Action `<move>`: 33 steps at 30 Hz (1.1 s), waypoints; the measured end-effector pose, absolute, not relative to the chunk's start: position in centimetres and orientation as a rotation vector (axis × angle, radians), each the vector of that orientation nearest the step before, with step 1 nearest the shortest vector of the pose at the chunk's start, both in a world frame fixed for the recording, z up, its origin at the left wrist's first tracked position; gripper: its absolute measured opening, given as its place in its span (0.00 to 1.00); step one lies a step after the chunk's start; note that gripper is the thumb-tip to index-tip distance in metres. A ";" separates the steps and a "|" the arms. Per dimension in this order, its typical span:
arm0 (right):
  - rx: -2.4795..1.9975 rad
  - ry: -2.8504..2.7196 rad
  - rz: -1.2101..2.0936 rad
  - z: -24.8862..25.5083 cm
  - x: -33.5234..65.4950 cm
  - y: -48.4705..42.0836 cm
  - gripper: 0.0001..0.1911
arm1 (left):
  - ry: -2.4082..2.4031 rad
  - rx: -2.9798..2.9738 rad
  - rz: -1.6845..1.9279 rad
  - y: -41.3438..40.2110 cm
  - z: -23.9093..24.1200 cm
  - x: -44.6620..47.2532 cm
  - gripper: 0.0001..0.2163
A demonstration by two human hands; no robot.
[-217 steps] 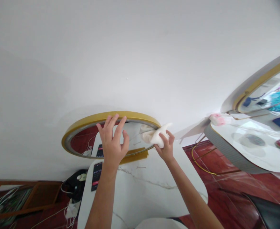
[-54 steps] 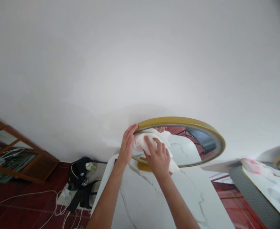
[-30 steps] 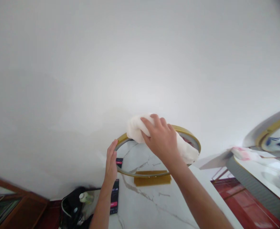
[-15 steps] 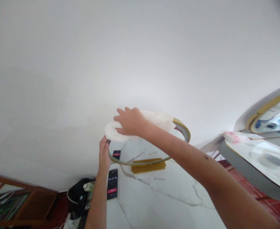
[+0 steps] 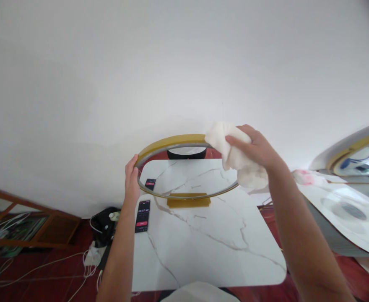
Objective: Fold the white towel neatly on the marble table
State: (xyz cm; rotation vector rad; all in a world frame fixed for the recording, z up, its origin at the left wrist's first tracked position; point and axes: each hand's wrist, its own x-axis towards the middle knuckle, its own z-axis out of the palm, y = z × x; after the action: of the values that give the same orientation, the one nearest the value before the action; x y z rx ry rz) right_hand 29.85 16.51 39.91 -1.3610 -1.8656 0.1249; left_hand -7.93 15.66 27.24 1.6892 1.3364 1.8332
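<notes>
A round mirror [image 5: 187,176] in a gold frame stands on the white marble-patterned table [image 5: 203,247], its back toward the wall. Its gold base [image 5: 189,202] shows under the lower rim. My left hand [image 5: 132,178] grips the left edge of the frame, fingers around the rim. In my right hand [image 5: 253,144] is a crumpled white cloth [image 5: 231,147], pressed against the upper right of the frame and hanging down over its right side. The right edge of the mirror is hidden behind the cloth.
A phone [image 5: 142,216] with a running timer lies left on the table. Right stands a white-topped side table [image 5: 344,209] with a larger gold-framed mirror [image 5: 360,155] behind it. A wooden shelf [image 5: 30,218], black bag [image 5: 104,226] and cables are on the left.
My right hand has carried the cloth from the mirror's upper left rim across to its right side. My left hand stays on the left edge. The view has shifted, showing more table.
</notes>
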 end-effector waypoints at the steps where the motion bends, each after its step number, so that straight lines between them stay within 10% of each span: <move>1: -1.341 -1.811 0.046 39.0 29.9 16.1 0.20 | 1.337 1.675 1.842 15.7 27.3 -7.8 0.20; 7: -1.167 -1.649 -0.441 27.6 27.1 11.3 0.24 | 1.051 1.389 1.902 15.6 28.0 -8.0 0.22; 15: -1.541 -1.981 0.427 9.7 19.2 4.1 0.19 | 1.714 0.877 2.079 10.8 17.9 -8.2 0.11; 20: -1.647 -1.973 0.533 5.4 19.3 1.6 0.20 | 1.744 0.691 1.068 3.1 6.2 -3.6 0.13; 33: -1.947 -1.738 1.222 -0.6 23.9 -2.0 0.12 | 1.498 0.559 0.857 2.5 2.0 0.5 0.13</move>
State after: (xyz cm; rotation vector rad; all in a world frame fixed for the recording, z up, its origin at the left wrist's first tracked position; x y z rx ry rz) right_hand 23.88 -2.04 -0.58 -1.9470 -1.7378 1.2219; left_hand 0.50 2.50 2.04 0.5589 1.4983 0.8570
